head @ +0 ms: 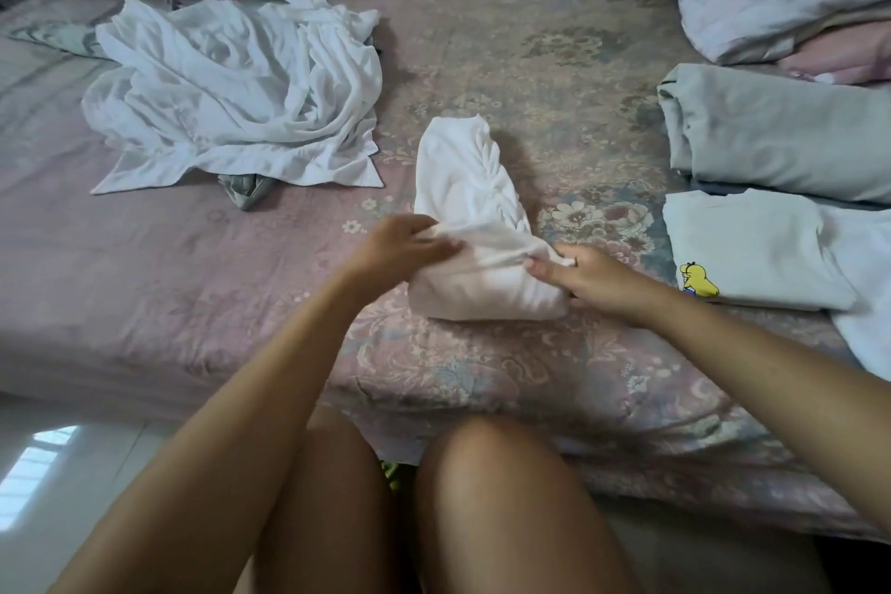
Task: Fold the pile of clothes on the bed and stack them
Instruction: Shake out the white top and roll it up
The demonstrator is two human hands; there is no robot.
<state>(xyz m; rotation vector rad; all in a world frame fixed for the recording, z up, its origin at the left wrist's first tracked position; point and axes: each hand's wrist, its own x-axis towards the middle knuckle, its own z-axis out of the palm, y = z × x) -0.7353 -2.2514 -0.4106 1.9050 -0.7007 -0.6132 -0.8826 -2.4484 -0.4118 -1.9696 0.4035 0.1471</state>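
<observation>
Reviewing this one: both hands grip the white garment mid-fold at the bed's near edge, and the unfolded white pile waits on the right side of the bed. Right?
Not quite. In the head view both the left hand and the right hand do grip the white garment, but the unfolded white pile lies on the left side of the bed, not the right.

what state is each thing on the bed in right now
white garment: partly folded, held at its near fold
left hand: grips the fold
right hand: pinches the fold
white pile: crumpled, unfolded
grey garment: folded
cartoon shirt: folded flat
</observation>
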